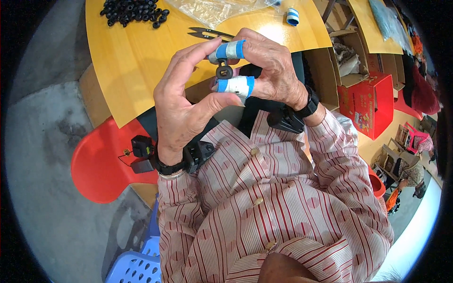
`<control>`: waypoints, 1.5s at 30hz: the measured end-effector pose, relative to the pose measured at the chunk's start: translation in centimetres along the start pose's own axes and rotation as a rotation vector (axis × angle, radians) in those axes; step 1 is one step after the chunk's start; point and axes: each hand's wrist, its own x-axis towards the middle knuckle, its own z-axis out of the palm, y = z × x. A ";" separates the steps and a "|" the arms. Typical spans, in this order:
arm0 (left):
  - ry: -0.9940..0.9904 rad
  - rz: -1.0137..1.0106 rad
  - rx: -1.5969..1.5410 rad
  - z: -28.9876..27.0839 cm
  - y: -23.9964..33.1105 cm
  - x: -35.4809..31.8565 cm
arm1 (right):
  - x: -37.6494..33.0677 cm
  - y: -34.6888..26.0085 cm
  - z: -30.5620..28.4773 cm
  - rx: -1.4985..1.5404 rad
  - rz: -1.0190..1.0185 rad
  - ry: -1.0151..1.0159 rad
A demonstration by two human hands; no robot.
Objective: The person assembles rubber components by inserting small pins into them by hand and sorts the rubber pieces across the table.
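Note:
My left hand (pixel 181 89) and my right hand (pixel 271 63) meet over the near edge of the table. Between them is a small black ring-shaped part (pixel 224 71) with a hole in its middle and a short stem above it. Blue and white tape (pixel 236 87) wraps the thumb and forefinger of my right hand, which pinch the part from above and below. My left forefinger and thumb curve round to the same spot, closed against the taped fingertips. Whether the left fingers touch the part itself is hard to see.
On the yellow table (pixel 127 70) lie a pile of small black round parts (pixel 132 12), black thread snips (pixel 203 34), a clear plastic bag (pixel 212 9) and a blue-and-white tape roll (pixel 292 17). A red stool (pixel 104 165) stands left, a red box (pixel 368 104) right.

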 end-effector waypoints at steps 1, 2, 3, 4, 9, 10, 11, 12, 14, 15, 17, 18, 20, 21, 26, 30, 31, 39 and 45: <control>-0.001 0.000 0.000 0.0 0.2 0.0 | -0.1 0.1 0.0 0.041 0.000 -0.003; 0.008 0.018 0.052 0.0 0.5 0.0 | -0.1 0.2 0.0 0.081 -0.001 -0.008; 0.018 0.036 0.104 0.0 0.6 0.1 | -0.2 0.2 0.1 0.081 -0.001 -0.007; 0.018 0.036 0.104 0.0 0.7 0.1 | -0.2 0.1 0.2 0.128 0.018 0.003; 0.042 0.102 0.124 0.1 0.7 0.2 | -0.2 -0.2 0.1 0.178 0.045 0.007; 0.041 0.103 0.123 0.1 0.8 0.2 | -0.2 -0.3 0.1 0.177 0.053 0.003; 0.041 0.101 0.132 0.0 0.8 0.2 | -0.1 -0.5 0.2 0.180 0.059 -0.001; 0.040 0.099 0.141 -0.1 0.9 0.1 | -0.1 -0.5 0.2 0.182 0.058 -0.001; 0.037 0.085 0.104 -0.2 0.9 0.1 | 0.1 -0.7 0.3 0.165 0.047 0.001; 0.033 0.072 0.065 -0.2 0.9 0.1 | 0.2 -0.7 0.3 0.166 0.045 0.000; 0.108 -0.042 -0.164 0.6 0.8 -0.5 | 0.2 -0.4 0.3 0.069 -0.014 0.029; 0.181 -0.156 -0.394 1.0 0.7 -0.8 | 0.3 -0.1 0.2 0.067 -0.013 0.030; 0.150 -0.316 -0.560 0.4 0.4 -1.5 | 0.4 0.5 0.1 0.007 -0.133 0.052; 0.120 -0.478 -0.724 0.1 0.4 -1.7 | 0.4 0.6 0.1 0.010 -0.132 0.052; 0.020 -0.542 -0.770 -0.2 1.1 -1.5 | 0.5 0.7 0.0 -0.041 -0.155 0.037; 0.005 -0.595 -0.795 -0.5 0.8 -1.5 | 0.7 0.5 -0.1 -0.087 -0.172 0.012; 0.007 -0.595 -0.795 -0.6 0.7 -1.5 | 0.8 0.5 0.0 -0.100 -0.193 0.000; 0.049 -0.559 -0.733 -0.2 0.9 -1.1 | 0.5 1.2 0.6 -0.021 -0.212 -0.005; 0.035 -0.544 -0.741 -0.1 0.5 -0.9 | 0.5 1.4 0.4 -0.032 -0.228 0.010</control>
